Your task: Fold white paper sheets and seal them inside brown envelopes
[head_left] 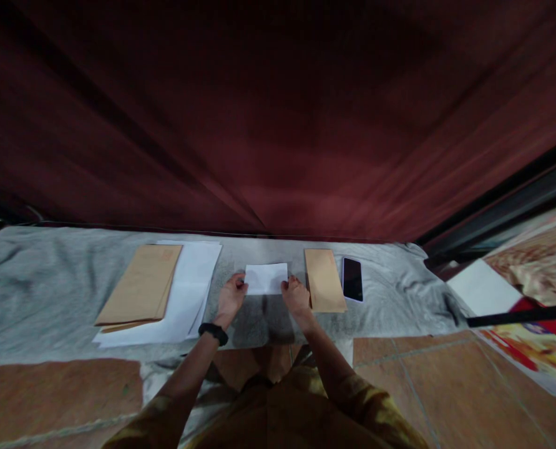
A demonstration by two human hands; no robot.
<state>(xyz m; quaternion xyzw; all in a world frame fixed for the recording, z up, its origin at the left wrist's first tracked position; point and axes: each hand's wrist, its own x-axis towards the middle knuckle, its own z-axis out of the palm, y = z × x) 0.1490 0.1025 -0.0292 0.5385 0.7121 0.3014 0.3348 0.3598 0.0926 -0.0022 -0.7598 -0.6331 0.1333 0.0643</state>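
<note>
A small white folded sheet of paper (266, 279) lies in front of me on the grey cloth, its long side running left to right. My left hand (232, 293) pinches its left edge between thumb and fingers, a dark band around the wrist. On the opposite edge, my right hand (296, 294) has its fingers closed at the lower right corner. Just beyond that hand is a brown envelope (325, 280). To the left, larger brown envelopes (140, 284) rest on white sheets of paper (198, 280).
A phone (352, 279) with a dark screen lies right of the single envelope. The grey cloth (399, 299) covers the long surface, with a dark red curtain (278, 156) behind it. Tiled floor (427, 374) shows in front, and printed packaging (540, 349) stands at right.
</note>
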